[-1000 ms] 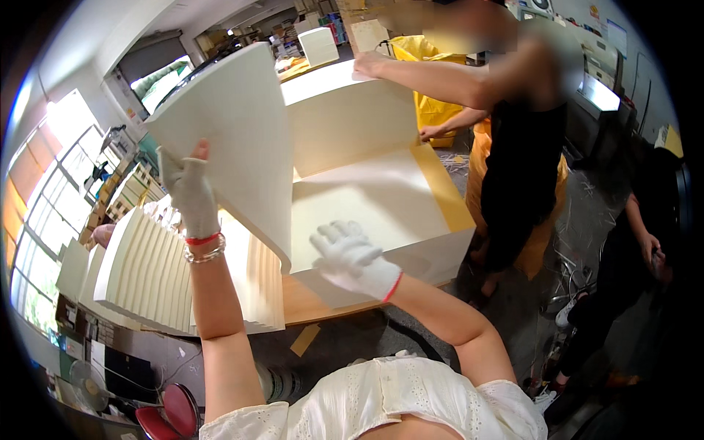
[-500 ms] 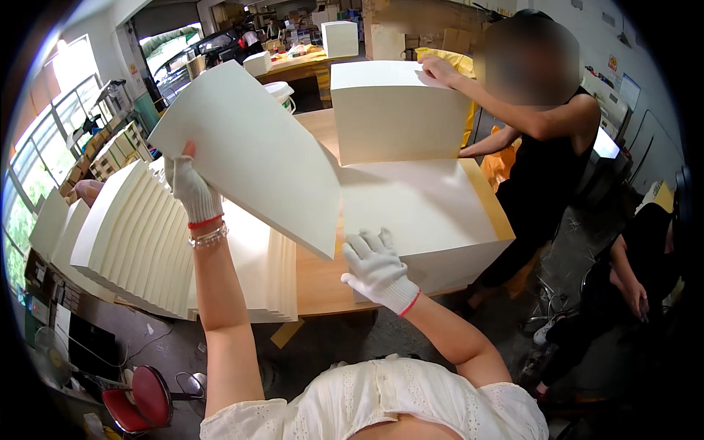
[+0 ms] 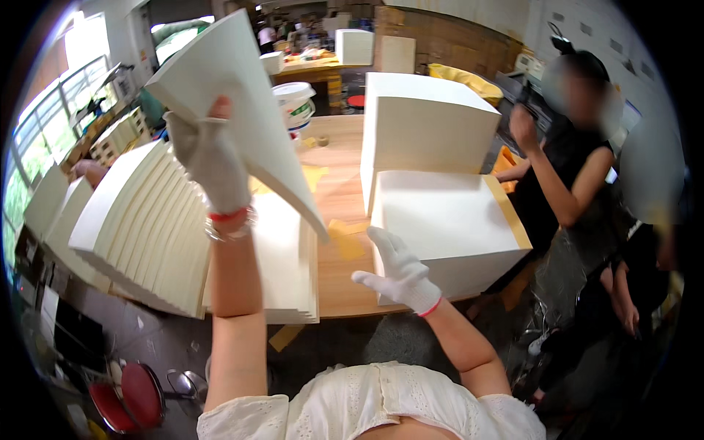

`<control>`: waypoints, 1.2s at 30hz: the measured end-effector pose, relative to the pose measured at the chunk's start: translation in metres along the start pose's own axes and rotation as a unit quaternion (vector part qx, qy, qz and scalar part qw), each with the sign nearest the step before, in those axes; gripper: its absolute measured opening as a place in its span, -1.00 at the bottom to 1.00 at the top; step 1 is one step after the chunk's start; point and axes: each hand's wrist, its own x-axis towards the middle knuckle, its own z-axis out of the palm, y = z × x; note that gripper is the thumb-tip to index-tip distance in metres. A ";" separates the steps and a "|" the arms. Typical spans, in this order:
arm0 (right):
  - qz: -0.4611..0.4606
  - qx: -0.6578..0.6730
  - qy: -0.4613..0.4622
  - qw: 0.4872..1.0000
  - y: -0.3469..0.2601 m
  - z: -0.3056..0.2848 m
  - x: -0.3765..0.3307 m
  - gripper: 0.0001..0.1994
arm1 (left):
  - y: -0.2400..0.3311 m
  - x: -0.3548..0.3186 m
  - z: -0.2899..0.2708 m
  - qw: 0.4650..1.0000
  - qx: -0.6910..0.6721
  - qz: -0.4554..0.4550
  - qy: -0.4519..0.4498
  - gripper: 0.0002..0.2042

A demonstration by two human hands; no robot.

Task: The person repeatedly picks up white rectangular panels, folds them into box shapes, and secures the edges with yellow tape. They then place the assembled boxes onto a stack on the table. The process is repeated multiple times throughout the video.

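My left hand (image 3: 209,158), in a white knit glove with a bare fingertip showing, is closed on a large white sheet (image 3: 220,88). It holds the sheet up on a slant, the lower corner pointing toward the middle of the table. My right hand (image 3: 400,275), gloved too, has its fingers spread and holds nothing. It is by the front left corner of a low white block (image 3: 440,205) with a tan strip along its right edge. A taller white block (image 3: 433,132) stands behind. Fanned white sheets (image 3: 139,227) lie at left, beside a flatter white stack (image 3: 279,271).
On the wooden table (image 3: 341,150) are a white bucket (image 3: 293,106) and yellowish paper pieces (image 3: 348,238). A person in black (image 3: 557,169) stands at the right, one hand raised; another sits farther right. A red chair (image 3: 139,396) is at lower left.
The sheet in my left hand has swung up and left, away from the low block, and looks steeper. My right hand has turned off the block's top. The other person's hand has left the tall block.
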 end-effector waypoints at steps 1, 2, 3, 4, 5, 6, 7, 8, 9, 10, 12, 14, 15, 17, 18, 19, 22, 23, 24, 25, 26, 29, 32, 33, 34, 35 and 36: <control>-0.026 0.037 0.050 0.998 -0.007 0.021 0.010 -0.19 | 0.012 -0.017 -0.002 0.996 0.081 0.039 0.013 -0.74; -0.052 0.082 0.095 0.991 -0.015 0.046 0.022 -0.15 | 0.023 -0.035 0.002 0.992 0.107 0.053 0.045 -0.69; -0.084 0.135 0.138 0.978 -0.028 0.068 0.034 -0.10 | 0.037 -0.051 -0.003 0.968 0.230 0.084 0.056 -0.66; -0.091 0.200 0.142 0.965 -0.035 0.084 0.042 -0.12 | 0.051 -0.063 0.006 0.954 0.258 0.133 0.072 -0.63; -0.084 0.254 0.148 0.952 -0.034 0.098 0.043 -0.14 | 0.054 -0.077 0.012 0.949 0.266 0.156 0.060 -0.62; -0.080 0.306 0.158 0.935 -0.033 0.110 0.044 -0.15 | 0.057 -0.088 0.017 0.949 0.259 0.179 0.023 -0.59; -0.076 0.361 0.157 0.916 -0.032 0.128 0.043 -0.19 | 0.061 -0.093 0.010 0.942 0.263 0.206 -0.027 -0.54; -0.063 0.414 0.145 0.897 -0.029 0.148 0.038 -0.23 | 0.062 -0.094 0.005 0.933 0.274 0.220 -0.077 -0.47; -0.043 0.445 0.141 0.883 -0.017 0.160 0.028 -0.26 | 0.054 -0.100 0.006 0.929 0.279 0.217 -0.105 -0.40; -0.024 0.476 0.137 0.868 -0.010 0.170 0.020 -0.30 | 0.046 -0.102 0.009 0.921 0.302 0.215 -0.116 -0.32; 0.014 0.521 0.125 0.844 -0.001 0.192 0.015 -0.36 | 0.022 -0.101 0.014 0.902 0.363 0.208 -0.108 -0.32; 0.054 0.546 0.109 0.829 -0.001 0.210 0.016 -0.43 | -0.003 -0.094 0.002 0.886 0.396 0.173 -0.170 -0.30; 0.080 0.539 0.107 0.832 0.004 0.208 0.018 -0.47 | -0.022 -0.098 -0.009 0.890 0.375 0.105 -0.238 -0.31; 0.152 0.543 0.056 0.824 -0.004 0.218 0.028 -0.52 | -0.031 -0.093 -0.064 0.885 0.290 -0.151 -0.331 -0.39; 0.195 0.547 0.016 0.814 -0.017 0.217 0.033 -0.53 | -0.048 -0.100 -0.119 0.909 0.226 -0.170 -0.307 -0.45; 0.240 0.547 -0.023 0.802 -0.023 0.218 0.034 -0.55 | -0.068 -0.109 -0.173 0.928 0.155 -0.189 -0.283 -0.50; 0.357 0.553 -0.141 0.739 -0.001 0.210 0.033 -0.53 | -0.060 -0.119 -0.319 0.730 0.594 0.059 -0.333 -0.62; 0.381 0.534 -0.132 0.743 0.002 0.205 0.035 -0.48 | -0.035 -0.112 -0.313 0.685 0.640 -0.173 -0.302 -0.60; 0.383 0.448 -0.139 0.796 -0.010 0.189 0.036 -0.47 | -0.007 -0.106 -0.307 0.593 0.654 -0.396 -0.254 -0.58; 0.371 0.362 -0.156 0.841 -0.037 0.170 0.045 -0.46 | 0.003 -0.110 -0.335 0.618 0.623 -0.393 -0.276 -0.56; 0.354 0.270 -0.167 0.879 -0.050 0.159 0.050 -0.44 | 0.005 -0.117 -0.368 0.645 0.588 -0.387 -0.297 -0.55; 0.159 0.114 -0.135 0.971 -0.024 0.172 0.002 -0.39 | -0.002 -0.134 -0.401 0.686 0.516 -0.397 -0.325 -0.52; 0.116 0.018 -0.246 0.962 -0.052 0.161 0.007 -0.36 | -0.009 -0.143 -0.416 0.762 0.416 -0.428 -0.252 -0.55; 0.114 0.032 -0.236 0.965 -0.044 0.163 0.009 -0.33 | -0.014 -0.147 -0.419 0.792 0.366 -0.438 -0.219 -0.57; 0.105 0.030 -0.245 0.963 -0.043 0.165 0.013 -0.33 | -0.018 -0.151 -0.429 0.802 0.348 -0.443 -0.200 -0.59; 0.096 0.028 -0.254 0.962 -0.042 0.166 0.017 -0.34 | -0.023 -0.155 -0.444 0.811 0.330 -0.447 -0.182 -0.61; 0.090 0.025 -0.262 0.961 -0.040 0.167 0.018 -0.34 | -0.025 -0.156 -0.447 0.819 0.311 -0.453 -0.164 -0.62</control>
